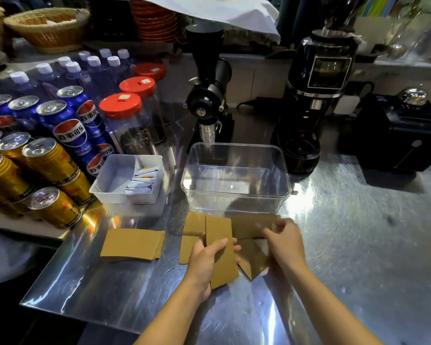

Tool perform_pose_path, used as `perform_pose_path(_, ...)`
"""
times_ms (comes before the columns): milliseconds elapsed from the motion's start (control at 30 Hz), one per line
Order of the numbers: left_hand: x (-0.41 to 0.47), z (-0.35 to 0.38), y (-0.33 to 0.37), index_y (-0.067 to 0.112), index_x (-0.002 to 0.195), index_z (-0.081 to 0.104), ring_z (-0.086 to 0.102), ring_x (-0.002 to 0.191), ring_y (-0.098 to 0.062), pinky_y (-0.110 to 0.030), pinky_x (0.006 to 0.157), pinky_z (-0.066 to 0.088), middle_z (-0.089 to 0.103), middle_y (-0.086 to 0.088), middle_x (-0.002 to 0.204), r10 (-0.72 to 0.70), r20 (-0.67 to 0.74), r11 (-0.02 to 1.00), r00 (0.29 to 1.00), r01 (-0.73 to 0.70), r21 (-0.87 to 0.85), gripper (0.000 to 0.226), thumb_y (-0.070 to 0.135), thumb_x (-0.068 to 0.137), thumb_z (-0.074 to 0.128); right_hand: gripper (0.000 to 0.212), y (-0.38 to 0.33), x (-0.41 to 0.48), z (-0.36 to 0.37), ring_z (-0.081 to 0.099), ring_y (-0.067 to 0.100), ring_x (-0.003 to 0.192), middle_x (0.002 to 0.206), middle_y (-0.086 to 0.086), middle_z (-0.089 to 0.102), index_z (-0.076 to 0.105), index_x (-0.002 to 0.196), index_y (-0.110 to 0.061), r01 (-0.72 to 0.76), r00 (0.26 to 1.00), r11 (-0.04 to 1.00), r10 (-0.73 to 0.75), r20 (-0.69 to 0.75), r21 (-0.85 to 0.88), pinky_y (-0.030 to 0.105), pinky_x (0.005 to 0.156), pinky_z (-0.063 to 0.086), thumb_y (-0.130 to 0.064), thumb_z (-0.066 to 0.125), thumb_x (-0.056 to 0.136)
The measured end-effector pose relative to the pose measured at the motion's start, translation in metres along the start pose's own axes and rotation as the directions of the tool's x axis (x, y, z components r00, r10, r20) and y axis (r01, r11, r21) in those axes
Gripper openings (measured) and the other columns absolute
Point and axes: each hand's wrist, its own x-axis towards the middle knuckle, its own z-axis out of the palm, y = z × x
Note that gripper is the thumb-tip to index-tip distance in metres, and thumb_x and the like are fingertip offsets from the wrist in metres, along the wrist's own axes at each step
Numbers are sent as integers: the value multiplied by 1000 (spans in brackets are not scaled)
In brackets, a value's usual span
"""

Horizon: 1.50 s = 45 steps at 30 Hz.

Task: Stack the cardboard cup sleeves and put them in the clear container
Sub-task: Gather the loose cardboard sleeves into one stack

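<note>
Several flat brown cardboard cup sleeves lie on the steel counter. A small stack of sleeves [133, 244] rests to the left. My left hand [207, 262] grips one sleeve [220, 245] upright on its long axis. Loose sleeves [251, 226] lie scattered under and around both hands, just in front of the clear container [235, 179]. My right hand [285, 242] hovers over the loose sleeves with fingers curled; whether it pinches one is unclear. Nothing is inside the clear container.
A white tray [110, 180] with sachets stands left of the container. Soda cans [67, 130] and red-lidded jars [121, 113] crowd the left side. Two black coffee grinders [209, 95] [316, 95] stand behind the container, a black box [396, 135] at far right.
</note>
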Motion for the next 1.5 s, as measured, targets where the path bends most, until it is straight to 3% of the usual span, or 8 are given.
perform_pose_path(100, 0, 0, 0, -6, 108, 56, 70, 79, -31, -43, 66, 59, 71, -21, 97, -47, 5, 998, 999, 47, -33, 24, 4, 86, 52, 81, 3, 12, 4, 43, 33, 117, 123, 15, 48, 47, 117, -6, -70, 996, 956, 49, -79, -285, 42, 98, 34, -58, 73, 61)
perform_pose_path(367, 1, 6, -6, -7, 109, 56, 67, 68, -26, -33, 55, 58, 70, -21, 90, -65, -42, 997, 997, 62, -53, 27, 5, 84, 56, 102, -10, 27, 18, 33, 30, 124, 132, 10, 36, 33, 125, -7, -242, 970, 899, 221, -97, -365, 42, 99, 35, -53, 83, 49)
perform_pose_path(633, 8, 5, -3, -9, 111, 55, 66, 68, -26, -34, 53, 55, 69, -20, 88, -45, -76, 990, 996, 34, -137, 37, 10, 80, 63, 51, 1, 31, 12, 52, 34, 102, 90, 8, 55, 32, 99, -17, -144, 990, 989, 144, 13, 15, 51, 83, 50, -16, 74, 71)
perform_pose_path(800, 12, 2, 7, -10, 109, 58, 62, 65, -24, -31, 54, 55, 65, -18, 85, -66, -58, 971, 996, 51, -235, 41, 20, 81, 63, 45, 11, 26, -13, 60, 15, 70, 93, 11, 61, 37, 102, -23, 49, 998, 926, -32, -52, 374, 20, 56, 45, -10, 71, 76)
perform_pose_path(967, 19, -3, 21, -1, 100, 61, 59, 68, -22, -29, 53, 55, 60, -14, 81, -196, 53, 946, 979, 203, -252, 40, 34, 80, 62, 26, 8, 27, -38, 48, 2, 37, 65, 3, 59, 54, 94, -14, 23, 984, 787, -128, 126, 616, 12, 35, 36, -3, 70, 76)
perform_pose_path(1100, 18, -3, 23, 3, 92, 66, 62, 73, -26, -38, 65, 53, 66, -14, 81, -324, 200, 900, 925, 367, -235, 43, 40, 72, 68, 16, -3, 22, -43, 32, 5, 36, 59, 3, 53, 65, 91, -13, -1, 907, 805, -249, 339, 593, 14, 33, 27, -6, 67, 78)
perform_pose_path(1267, 11, -3, 19, 9, 107, 69, 68, 85, -30, -44, 83, 50, 72, -16, 98, -390, 409, 870, 825, 476, -129, 54, 49, 71, 67, 28, -25, 4, -29, 55, 5, 49, 69, -7, 69, 65, 100, -18, 22, 818, 859, -309, 485, 511, 13, 40, 38, -7, 71, 75)
perform_pose_path(1500, 3, -9, 16, 8, 95, 70, 68, 79, -26, -42, 71, 56, 71, -14, 85, -363, 533, 845, 764, 511, -159, 38, 34, 68, 77, 28, -36, -11, -2, 59, 11, 76, 88, 1, 66, 59, 91, -25, 324, 753, 900, -431, 497, 290, 27, 66, 50, -18, 77, 71)
